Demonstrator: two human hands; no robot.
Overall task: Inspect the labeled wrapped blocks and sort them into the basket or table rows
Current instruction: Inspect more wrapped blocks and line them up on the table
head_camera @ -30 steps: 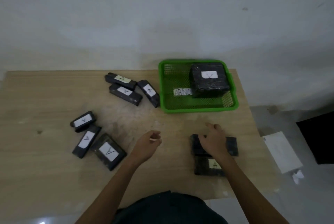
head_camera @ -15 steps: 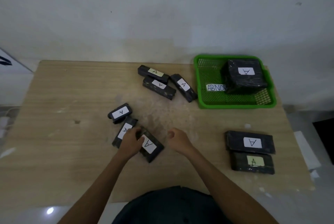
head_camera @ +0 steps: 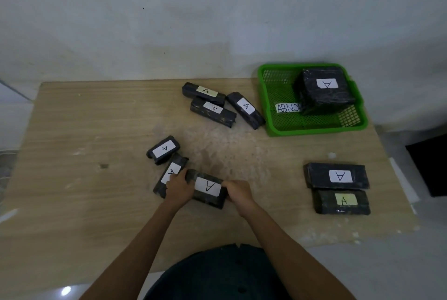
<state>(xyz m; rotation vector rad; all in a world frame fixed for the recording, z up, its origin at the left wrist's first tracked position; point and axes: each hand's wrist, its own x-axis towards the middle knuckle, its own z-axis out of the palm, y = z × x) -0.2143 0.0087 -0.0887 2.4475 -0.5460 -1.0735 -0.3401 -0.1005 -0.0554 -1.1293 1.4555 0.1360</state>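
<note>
Reaching out from the near edge, both forearms stretch over the wooden worktop (head_camera: 96, 203) and meet at one black wrapped block (head_camera: 207, 188) lying left of its middle, its white label marked A facing up. The left hand (head_camera: 177, 187) curls its fingers round the block's left end, and the right hand (head_camera: 238, 193) grips the right end the same way, knuckles up. Whether the block is lifted or resting on the wood I cannot tell. The left hand covers the near part of a narrower block (head_camera: 173, 170) beside it, hiding part of that label. In the green basket (head_camera: 312, 129) at the far right, a big wrapped block (head_camera: 324, 93) sits over a paper strip (head_camera: 287, 108), so only "ABNOR" can be read.
</note>
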